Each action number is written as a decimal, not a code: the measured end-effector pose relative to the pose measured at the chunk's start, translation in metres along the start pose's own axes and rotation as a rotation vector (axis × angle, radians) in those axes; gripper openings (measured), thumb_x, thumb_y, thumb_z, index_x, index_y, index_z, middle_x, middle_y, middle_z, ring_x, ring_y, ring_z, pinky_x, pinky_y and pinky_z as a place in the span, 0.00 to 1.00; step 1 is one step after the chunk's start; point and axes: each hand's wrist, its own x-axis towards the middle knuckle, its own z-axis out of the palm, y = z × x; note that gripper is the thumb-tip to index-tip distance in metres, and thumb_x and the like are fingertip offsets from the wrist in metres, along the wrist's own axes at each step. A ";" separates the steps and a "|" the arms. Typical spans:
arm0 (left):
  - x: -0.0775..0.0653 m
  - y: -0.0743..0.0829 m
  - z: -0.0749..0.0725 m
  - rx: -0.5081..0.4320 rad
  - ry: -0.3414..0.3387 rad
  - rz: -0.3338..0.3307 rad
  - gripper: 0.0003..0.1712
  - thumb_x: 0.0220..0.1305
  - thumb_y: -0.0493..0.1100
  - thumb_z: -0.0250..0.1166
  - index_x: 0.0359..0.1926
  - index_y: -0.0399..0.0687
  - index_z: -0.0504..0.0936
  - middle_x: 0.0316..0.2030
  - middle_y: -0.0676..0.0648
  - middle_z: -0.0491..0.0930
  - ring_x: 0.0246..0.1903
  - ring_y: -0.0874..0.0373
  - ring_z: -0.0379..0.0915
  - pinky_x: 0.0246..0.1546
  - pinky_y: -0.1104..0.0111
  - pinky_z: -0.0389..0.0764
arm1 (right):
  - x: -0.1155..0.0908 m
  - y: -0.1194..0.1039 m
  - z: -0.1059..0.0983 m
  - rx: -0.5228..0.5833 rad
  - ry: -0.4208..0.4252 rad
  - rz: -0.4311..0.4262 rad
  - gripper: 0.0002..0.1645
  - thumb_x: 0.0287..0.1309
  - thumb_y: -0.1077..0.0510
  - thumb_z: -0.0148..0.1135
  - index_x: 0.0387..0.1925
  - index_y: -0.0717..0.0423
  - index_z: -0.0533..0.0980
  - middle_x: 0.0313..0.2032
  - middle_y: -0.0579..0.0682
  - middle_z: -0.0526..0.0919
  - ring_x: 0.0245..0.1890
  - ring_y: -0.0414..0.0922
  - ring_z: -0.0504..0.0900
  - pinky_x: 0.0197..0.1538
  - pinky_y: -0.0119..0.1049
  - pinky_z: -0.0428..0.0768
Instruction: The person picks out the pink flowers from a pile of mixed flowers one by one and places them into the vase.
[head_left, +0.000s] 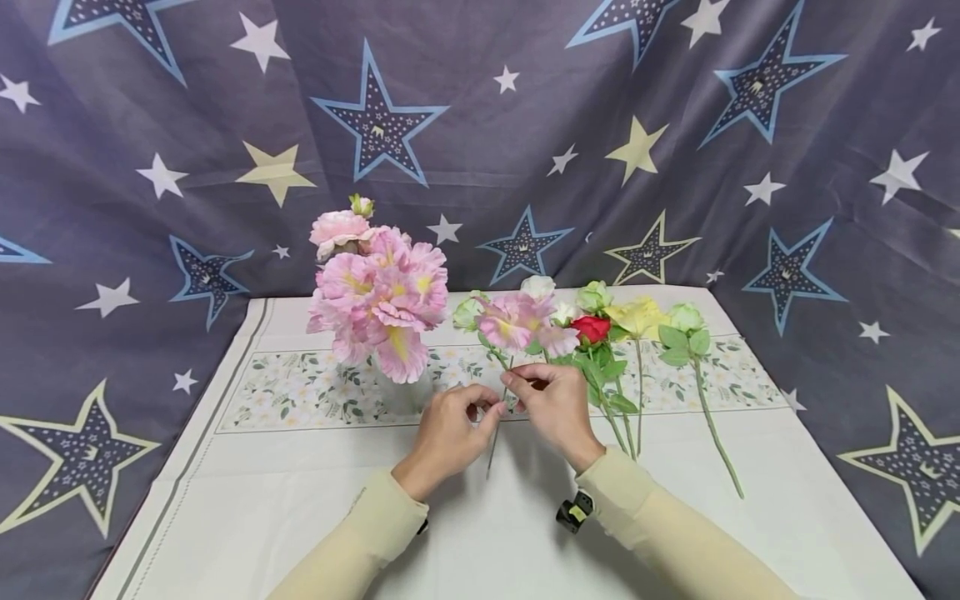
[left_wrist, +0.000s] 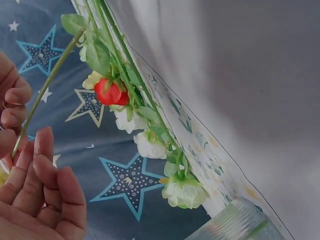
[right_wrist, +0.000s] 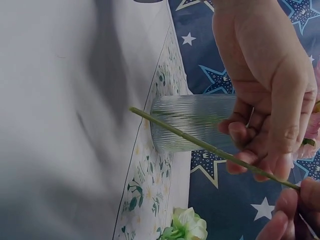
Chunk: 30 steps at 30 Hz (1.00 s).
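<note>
A pink flower with yellowish petal centres stands in front of me, its thin green stem slanting down towards the table. High on that stem, my right hand pinches it between thumb and fingers. My left hand has its fingertips right at the stem, just below the right hand; I cannot tell whether they pinch it. In the left wrist view the left fingers are bent loosely. To the left, a clear ribbed vase holds a bunch of pink flowers.
Loose flowers lie at the right: a red rose, a yellow flower, white ones and pale green roses. A leaf-print band crosses the white tablecloth. A star-patterned curtain encloses the table.
</note>
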 end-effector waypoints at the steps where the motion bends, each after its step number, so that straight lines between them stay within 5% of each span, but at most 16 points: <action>1: 0.001 0.000 0.000 -0.004 0.007 0.003 0.02 0.65 0.42 0.72 0.36 0.49 0.89 0.28 0.56 0.84 0.27 0.54 0.78 0.29 0.70 0.75 | 0.000 0.000 0.000 0.001 0.002 0.005 0.04 0.57 0.62 0.76 0.33 0.60 0.89 0.27 0.53 0.89 0.17 0.49 0.83 0.20 0.32 0.79; 7: 0.004 0.001 0.001 -0.015 0.017 0.003 0.02 0.64 0.40 0.72 0.36 0.47 0.90 0.26 0.56 0.84 0.23 0.56 0.77 0.26 0.71 0.74 | 0.000 0.001 0.001 -0.006 0.004 0.029 0.04 0.56 0.61 0.77 0.32 0.60 0.89 0.25 0.54 0.88 0.15 0.39 0.80 0.20 0.30 0.77; 17: 0.005 -0.001 0.003 -0.027 0.007 -0.001 0.02 0.64 0.38 0.72 0.34 0.48 0.91 0.23 0.58 0.83 0.19 0.70 0.68 0.22 0.73 0.71 | 0.000 0.004 0.002 -0.025 -0.004 0.040 0.04 0.56 0.59 0.77 0.32 0.57 0.90 0.25 0.50 0.88 0.19 0.55 0.84 0.20 0.31 0.78; 24: 0.007 -0.001 0.003 -0.053 -0.010 -0.030 0.03 0.65 0.38 0.72 0.33 0.46 0.90 0.23 0.55 0.85 0.20 0.69 0.71 0.23 0.72 0.74 | 0.000 0.003 -0.001 -0.046 -0.022 0.034 0.05 0.57 0.59 0.77 0.35 0.56 0.90 0.28 0.50 0.90 0.16 0.42 0.82 0.21 0.32 0.79; 30: 0.009 0.000 0.001 -0.066 0.030 -0.023 0.05 0.63 0.34 0.73 0.31 0.47 0.89 0.24 0.53 0.85 0.22 0.67 0.76 0.25 0.72 0.79 | -0.004 0.004 -0.009 -0.094 -0.056 0.027 0.08 0.57 0.58 0.77 0.39 0.53 0.90 0.33 0.48 0.91 0.18 0.45 0.84 0.21 0.33 0.79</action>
